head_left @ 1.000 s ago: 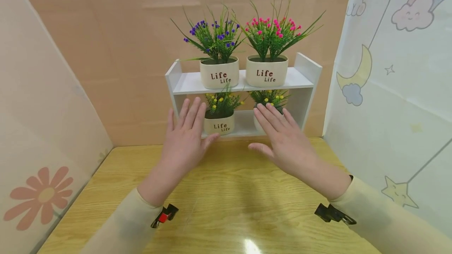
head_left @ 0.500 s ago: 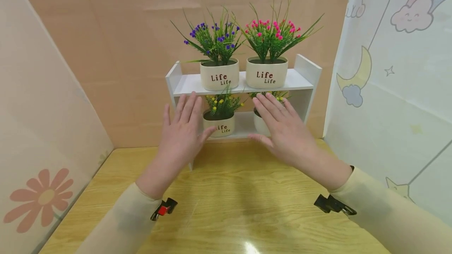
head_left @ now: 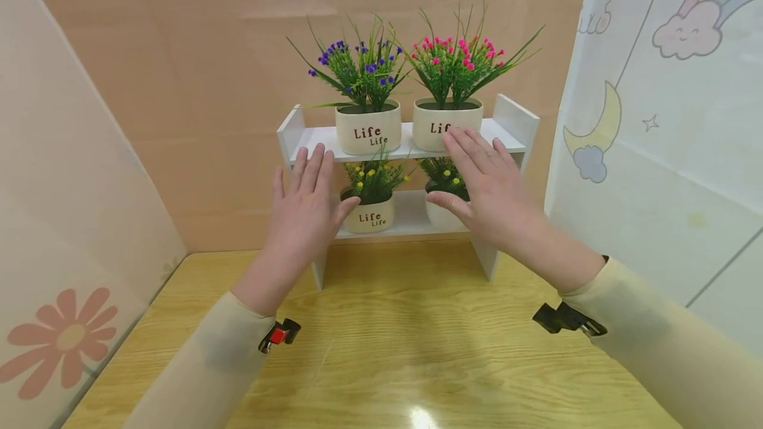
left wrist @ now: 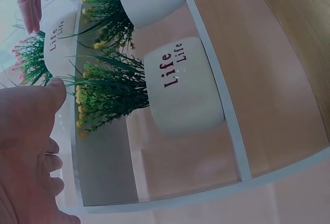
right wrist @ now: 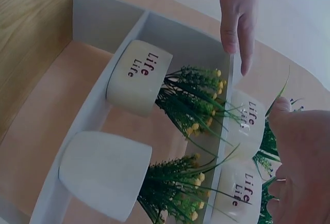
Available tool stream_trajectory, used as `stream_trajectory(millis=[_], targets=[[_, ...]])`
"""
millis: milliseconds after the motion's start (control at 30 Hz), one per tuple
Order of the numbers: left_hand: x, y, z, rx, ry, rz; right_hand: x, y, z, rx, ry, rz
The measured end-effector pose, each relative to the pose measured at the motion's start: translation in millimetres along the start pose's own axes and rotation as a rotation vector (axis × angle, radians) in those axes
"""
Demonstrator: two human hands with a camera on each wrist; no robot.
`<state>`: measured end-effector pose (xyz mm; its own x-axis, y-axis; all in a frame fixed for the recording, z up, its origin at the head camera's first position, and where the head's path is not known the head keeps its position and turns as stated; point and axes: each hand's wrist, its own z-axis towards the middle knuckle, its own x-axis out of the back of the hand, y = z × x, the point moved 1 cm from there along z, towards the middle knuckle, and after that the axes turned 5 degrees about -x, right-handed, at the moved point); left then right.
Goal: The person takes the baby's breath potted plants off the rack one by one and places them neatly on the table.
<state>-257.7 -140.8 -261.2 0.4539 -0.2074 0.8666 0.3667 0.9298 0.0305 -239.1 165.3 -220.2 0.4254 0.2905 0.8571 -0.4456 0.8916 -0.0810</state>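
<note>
A white two-tier shelf (head_left: 316, 141) bears several potted artificial plants. On top stand a purple-flowered pot (head_left: 366, 131) and a pink-flowered pot (head_left: 426, 134), both cream with "Life" lettering. Below are two yellow-flowered pots: the left one (head_left: 369, 218) is lettered, the right one (right wrist: 105, 175) shows a plain side. My left hand (head_left: 301, 220), fingers straight and palm forward, is held up before the shelf's left end. My right hand (head_left: 497, 194), likewise straight-fingered, overlaps the pink-flowered pot and the lower right pot in the head view. Both hands hold nothing.
The shelf stands on a wood-grain table (head_left: 381, 349) against a peach backdrop (head_left: 179, 85). Pale printed panels flank it, one with a red flower (head_left: 68, 336) on the left, the other with a moon (head_left: 602, 124) on the right. Black clips (head_left: 569, 320) hang at the sleeves.
Both hands have risen from the lower tier's level toward the upper tier, the right one higher, now covering part of the pink-flowered pot. Shelf and plants keep their places.
</note>
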Motion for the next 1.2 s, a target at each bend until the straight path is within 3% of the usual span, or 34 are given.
stream_trajectory(millis=[367, 833, 1200], targets=[[-4.1, -6.0, 7.9, 0.022, -0.021, -0.009, 14, 13, 13.8, -0.044, 0.024, 0.016], [-9.5, -10.2, 12.1, 0.027, -0.009, -0.020, 20, 31, 22.8, -0.207, 0.004, 0.238], [-9.8, -10.5, 16.6, 0.016, 0.024, -0.017, 20, 49, 39.6, -0.250, -0.022, 0.332]])
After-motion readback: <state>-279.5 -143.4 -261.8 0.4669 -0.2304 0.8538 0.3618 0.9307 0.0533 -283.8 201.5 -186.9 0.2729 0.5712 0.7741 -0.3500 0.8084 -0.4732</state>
